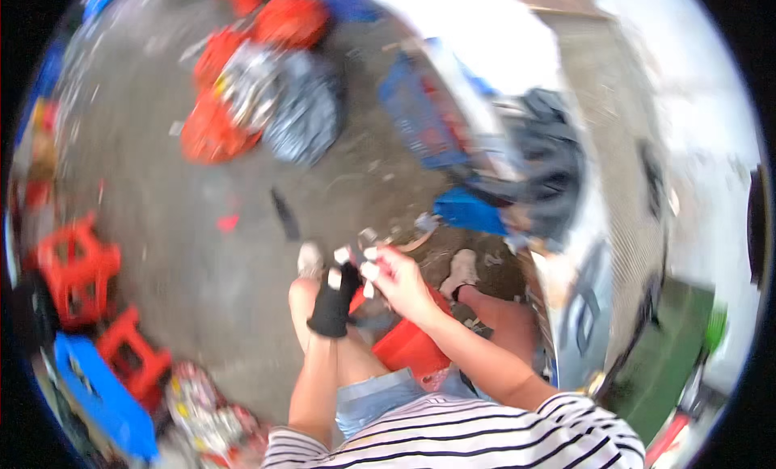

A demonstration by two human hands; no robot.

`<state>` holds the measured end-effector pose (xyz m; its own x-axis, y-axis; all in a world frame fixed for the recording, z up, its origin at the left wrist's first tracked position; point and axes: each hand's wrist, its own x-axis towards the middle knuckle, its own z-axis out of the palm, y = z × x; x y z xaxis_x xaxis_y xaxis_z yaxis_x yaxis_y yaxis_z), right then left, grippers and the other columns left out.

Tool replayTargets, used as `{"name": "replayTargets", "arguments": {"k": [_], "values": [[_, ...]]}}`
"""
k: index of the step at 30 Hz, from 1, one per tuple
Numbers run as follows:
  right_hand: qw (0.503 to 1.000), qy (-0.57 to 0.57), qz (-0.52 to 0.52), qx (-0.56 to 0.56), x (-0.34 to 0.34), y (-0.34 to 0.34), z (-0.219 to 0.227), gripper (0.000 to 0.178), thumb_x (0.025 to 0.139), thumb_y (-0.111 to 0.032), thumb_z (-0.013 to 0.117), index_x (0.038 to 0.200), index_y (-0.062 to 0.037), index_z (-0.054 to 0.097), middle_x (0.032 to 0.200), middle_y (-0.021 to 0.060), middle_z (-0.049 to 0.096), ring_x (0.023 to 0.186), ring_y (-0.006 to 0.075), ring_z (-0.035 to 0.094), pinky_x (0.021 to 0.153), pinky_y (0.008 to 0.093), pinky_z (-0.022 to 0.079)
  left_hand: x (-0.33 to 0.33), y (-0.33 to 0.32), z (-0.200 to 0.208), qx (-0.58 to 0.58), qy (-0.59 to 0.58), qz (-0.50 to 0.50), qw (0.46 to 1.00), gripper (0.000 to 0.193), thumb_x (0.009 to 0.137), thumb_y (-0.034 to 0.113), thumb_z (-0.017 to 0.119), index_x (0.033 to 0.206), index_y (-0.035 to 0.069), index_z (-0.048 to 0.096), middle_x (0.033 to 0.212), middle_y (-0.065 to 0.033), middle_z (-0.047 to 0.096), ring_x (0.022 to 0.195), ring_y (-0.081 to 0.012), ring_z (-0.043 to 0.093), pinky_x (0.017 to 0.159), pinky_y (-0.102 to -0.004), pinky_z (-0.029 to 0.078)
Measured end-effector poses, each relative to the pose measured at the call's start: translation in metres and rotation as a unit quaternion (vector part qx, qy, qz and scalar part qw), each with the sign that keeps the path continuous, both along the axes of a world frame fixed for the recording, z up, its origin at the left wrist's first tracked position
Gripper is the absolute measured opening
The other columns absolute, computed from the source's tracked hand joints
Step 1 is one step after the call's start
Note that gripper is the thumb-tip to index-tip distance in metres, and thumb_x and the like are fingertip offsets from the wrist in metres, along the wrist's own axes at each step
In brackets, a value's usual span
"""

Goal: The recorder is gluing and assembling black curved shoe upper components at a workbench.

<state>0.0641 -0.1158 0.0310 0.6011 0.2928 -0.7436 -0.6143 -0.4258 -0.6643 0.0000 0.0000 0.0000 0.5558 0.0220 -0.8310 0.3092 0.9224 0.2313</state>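
Note:
My left hand (pixel 335 298), in a black glove with white-covered fingertips, is raised in front of my lap with its fingers curled. Close beside it is my right hand (pixel 398 281), ungloved, with white wraps on the fingers, which are pinched together. A small greyish thing (pixel 368 238) shows at the fingertips, where both hands meet; motion blur hides its kind. Below them, a red plastic container (pixel 411 345) stands between my legs, partly covered by my right forearm.
Red and grey stuffed bags (pixel 303 105) are piled ahead on the floor. A blue crate (pixel 420 113) and dark cloth or plastic (pixel 550 158) lie to the right. Red stools (pixel 78 271) and a blue plastic object (pixel 105 396) stand left. A dark strip (pixel 284 214) lies ahead.

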Motion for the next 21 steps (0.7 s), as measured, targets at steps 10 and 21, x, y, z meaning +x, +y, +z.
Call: {"name": "replayTargets", "arguments": {"k": [10,21], "values": [[0.853,-0.389,-0.322,0.129,0.019,-0.214,0.148,0.016,0.091,-0.010,0.055,0.104,-0.0005,0.056,0.084,0.0095,0.067,0.072,0.0142,0.065,0.063,0.0256,0.052,0.066,-0.153,0.074,0.037,-0.437,-0.534,0.723,0.032,0.087,0.012,0.060,0.116,0.003,0.050,0.084,-0.0086,0.064,0.073,-0.0154,0.062,0.065,-0.0260,0.049],[0.685,-0.378,-0.552,0.288,-0.109,-0.438,0.060,0.011,0.086,-0.004,0.060,0.097,-0.0023,0.060,0.088,0.0082,0.065,0.066,0.0145,0.062,0.054,0.0212,0.047,0.082,-0.280,0.099,0.327,-0.394,-0.613,0.602,0.018,0.085,0.019,0.063,0.094,0.003,0.063,0.076,-0.0047,0.063,0.060,-0.0089,0.058,0.051,-0.0211,0.043]]}}
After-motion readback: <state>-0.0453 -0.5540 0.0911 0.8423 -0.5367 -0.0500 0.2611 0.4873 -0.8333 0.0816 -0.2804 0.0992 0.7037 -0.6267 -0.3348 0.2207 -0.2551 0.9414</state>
